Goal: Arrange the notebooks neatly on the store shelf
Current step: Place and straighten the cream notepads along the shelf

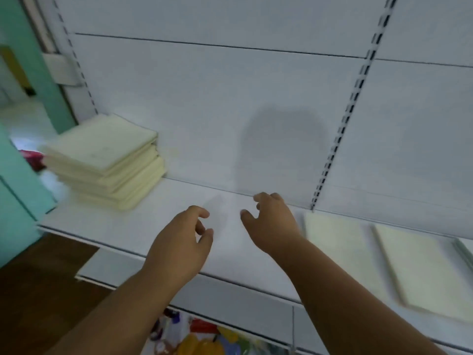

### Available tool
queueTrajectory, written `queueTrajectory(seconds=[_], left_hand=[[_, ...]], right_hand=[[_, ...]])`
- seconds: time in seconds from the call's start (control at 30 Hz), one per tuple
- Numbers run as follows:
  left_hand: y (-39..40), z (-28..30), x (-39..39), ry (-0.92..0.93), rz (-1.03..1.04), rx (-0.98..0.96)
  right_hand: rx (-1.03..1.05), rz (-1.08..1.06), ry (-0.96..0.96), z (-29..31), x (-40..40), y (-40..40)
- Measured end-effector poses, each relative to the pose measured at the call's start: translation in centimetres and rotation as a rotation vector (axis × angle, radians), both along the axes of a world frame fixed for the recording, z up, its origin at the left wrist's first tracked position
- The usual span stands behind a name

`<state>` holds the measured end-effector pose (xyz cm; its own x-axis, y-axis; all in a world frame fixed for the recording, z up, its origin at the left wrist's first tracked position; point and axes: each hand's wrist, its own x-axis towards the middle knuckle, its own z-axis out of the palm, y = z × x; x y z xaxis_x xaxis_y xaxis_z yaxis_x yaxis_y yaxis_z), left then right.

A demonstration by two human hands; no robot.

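A stack of cream notebooks (107, 162) is seen at the far left of the white shelf (143, 226), built up several high but somewhat fanned, its lower layers jutting out past the upper ones toward the right. Two more loose notebooks are laid flat at the right end of the same shelf: one (337, 242) just right of the slotted upright (340, 129), and another (430, 272) beside it, farther right; the edge of what may be a third is glimpsed at the frame's right border (too cropped to be sure). Between stack and loose pieces a bare stretch of shelf is left.

Nothing is held by either hand. The left hand (181, 242) is poised over the middle of the shelf with fingers loosely curled and empty; the right hand (271, 224) is raised just beside it, fingers relaxed and spread, also empty.

The task may be judged partly done: most notebooks appear gathered at the left, while the flat ones at the right remain to be collected and the stack itself squared up. Coloured goods (204, 339) are visible on a lower level, near the viewer.
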<state>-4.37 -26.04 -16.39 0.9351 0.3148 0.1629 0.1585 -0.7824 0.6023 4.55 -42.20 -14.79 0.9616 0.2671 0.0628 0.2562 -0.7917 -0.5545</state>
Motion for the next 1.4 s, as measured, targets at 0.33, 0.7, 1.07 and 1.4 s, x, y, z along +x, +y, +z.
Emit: queueTrajectory(seconds=[0.33,0.7,1.07,1.4], left_hand=[[22.4,7.3,-9.4,-0.203,0.302,0.073],[31.0,7.6,-4.7,-0.156,0.273,0.083],[38.5,7.4,3.2,-0.106,-0.043,-0.119],[40.2,7.0,5.5,-0.018,-0.188,-0.117]], right_hand=[[0.379,0.104,0.128,4.5,-2.5,25.0],[0.385,-0.047,0.366,2.8,5.0,34.1],[0.105,-0.317,-0.099,5.6,2.8,33.3],[0.596,-0.465,0.064,5.7,1.0,36.1]])
